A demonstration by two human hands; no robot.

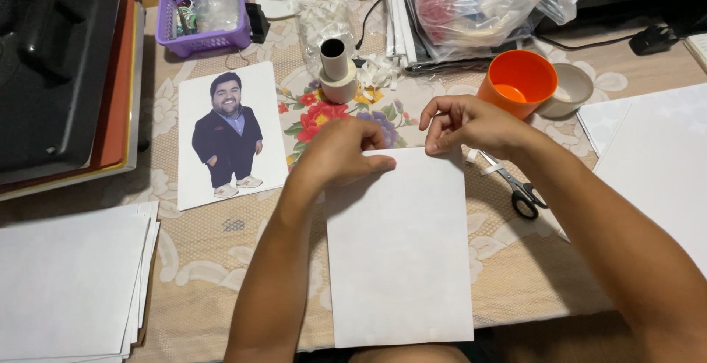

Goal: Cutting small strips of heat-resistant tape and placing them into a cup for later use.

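Left hand point(340, 149) rests curled on the far left corner of a blank white rectangular paper sheet point(401, 252), thumb pressed flat along its far edge. Right hand point(464, 124) sits at the far right corner, fingertips bunched together just above the edge; whether they pinch anything is hard to tell. The sheet lies flat, portrait way, in the middle of the floral beige tablecloth point(221, 252); its near edge hangs at the table's near side. No marks or creases visible on it.

Just right of the right hand: black-handled scissors point(519, 186), blades partly under the wrist. Far right of it: orange plastic cup point(518, 82) beside a small beige bowl point(573, 87). Far of the left hand: cream tape roll with a cardboard tube standing in it point(337, 72). Left: printed cartoon-style figure picture on white paper point(230, 133). Far left: purple plastic basket point(205, 11). Near left: stack of white sheets point(70, 282).
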